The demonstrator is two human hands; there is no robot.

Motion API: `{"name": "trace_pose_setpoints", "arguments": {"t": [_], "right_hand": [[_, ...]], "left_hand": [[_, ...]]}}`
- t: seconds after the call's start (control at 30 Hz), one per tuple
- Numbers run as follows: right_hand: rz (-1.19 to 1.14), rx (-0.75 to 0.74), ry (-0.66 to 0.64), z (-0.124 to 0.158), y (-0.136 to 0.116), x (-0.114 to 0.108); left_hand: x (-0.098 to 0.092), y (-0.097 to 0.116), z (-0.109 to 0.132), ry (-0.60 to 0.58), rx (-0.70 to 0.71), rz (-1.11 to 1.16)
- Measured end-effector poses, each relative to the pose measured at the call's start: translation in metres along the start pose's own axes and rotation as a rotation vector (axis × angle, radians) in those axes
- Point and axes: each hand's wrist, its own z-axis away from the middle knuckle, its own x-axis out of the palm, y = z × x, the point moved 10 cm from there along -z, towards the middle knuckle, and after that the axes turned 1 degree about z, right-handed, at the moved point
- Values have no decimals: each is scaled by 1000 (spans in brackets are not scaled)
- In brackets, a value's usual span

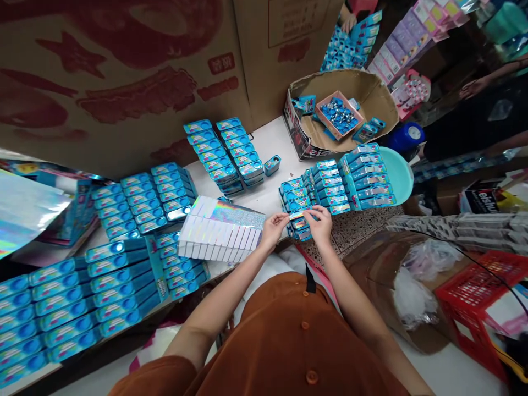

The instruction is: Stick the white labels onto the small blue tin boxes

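1. I worked at the near edge of the bench [268, 137], where my left hand [274, 228] pinched a narrow holographic strip [295, 215] between thumb and fingers.
2. My right hand [319, 225] was also closed narrow, its fingers on a small blue tin [300, 224] at the near end of a stacked row of blue tins [325, 190].
3. The step in hand seemed to be matching the strip to that tin, judging by the holographic cards [218, 231] lying just left of my hands.
4. The next move called for seating the strip squarely without knocking the row.
5. My fingers hid most of the tin, so I could not make out how the strip met it, or whether it was fixed.
6. A co-worker's hand [348, 22] showed past the far end of the bench, cut off by the top of the view, beside more blue tins [340, 49].
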Motion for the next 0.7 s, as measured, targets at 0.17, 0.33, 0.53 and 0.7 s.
{"name": "trace_pose_setpoints", "arguments": {"t": [0.17,0.33,0.53,0.7], "right_hand": [[15,51,-2,-4,15,5],[-36,112,-24,-3,30,12],[-84,155,-34,-4,39,17],[-98,170,-36,-5,40,18]], "left_hand": [[2,-6,-3,-2,32,-14],[1,-8,-2,1,24,-9],[1,-14,-4,18,1,29],[1,-17,-5,28,-7,36]]}}
